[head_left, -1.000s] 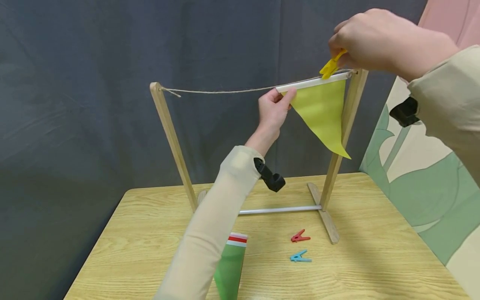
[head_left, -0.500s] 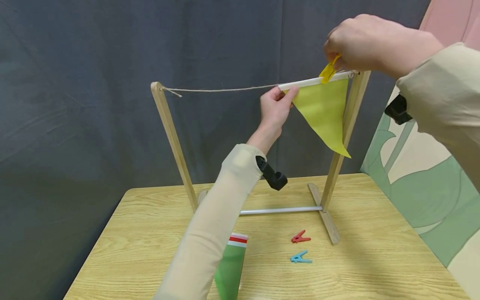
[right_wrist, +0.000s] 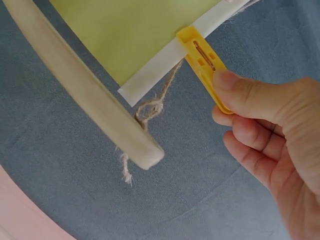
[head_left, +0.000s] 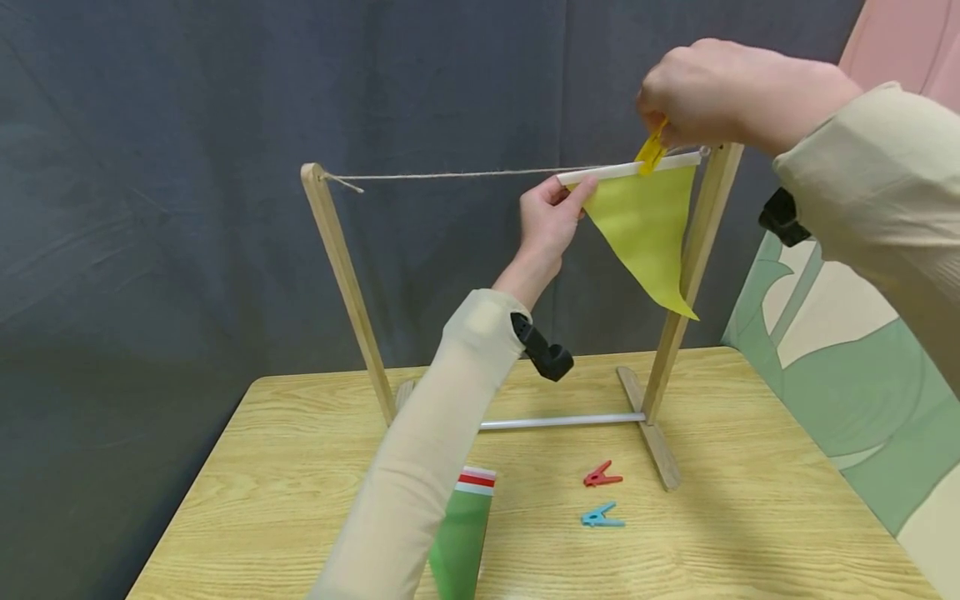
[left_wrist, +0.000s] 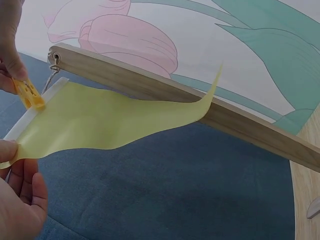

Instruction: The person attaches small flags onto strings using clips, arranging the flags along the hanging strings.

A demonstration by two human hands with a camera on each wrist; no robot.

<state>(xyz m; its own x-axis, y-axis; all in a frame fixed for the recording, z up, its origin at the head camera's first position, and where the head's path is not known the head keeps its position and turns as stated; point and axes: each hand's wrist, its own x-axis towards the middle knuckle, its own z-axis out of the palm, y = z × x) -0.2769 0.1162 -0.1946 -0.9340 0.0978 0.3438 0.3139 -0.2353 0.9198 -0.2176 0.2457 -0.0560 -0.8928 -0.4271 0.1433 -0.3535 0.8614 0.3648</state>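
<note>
The lime-yellow pennant [head_left: 641, 225] is held up at the twine [head_left: 450, 175], its white top band laid along the line and rising slightly towards the right post [head_left: 703, 221] of the wooden stand. The band is crossed, right of its middle, by the yellow clothespin [head_left: 652, 155], whose long axis is set roughly square to it; whether the twine is caught between its prongs cannot be told. The clothespin is pinched by the right hand [head_left: 738, 93], the nearer one, from above; the band's left corner is pinched by the left hand [head_left: 547, 221]. The pennant is plain and thin, its point curled in front of the post. On the table [head_left: 787, 517], a red clothespin [head_left: 602, 475] and a blue clothespin [head_left: 602, 516] are seen well short of the far edge, with a green pennant [head_left: 461, 542] left of them, partly hidden by a sleeve [head_left: 408, 450].
</note>
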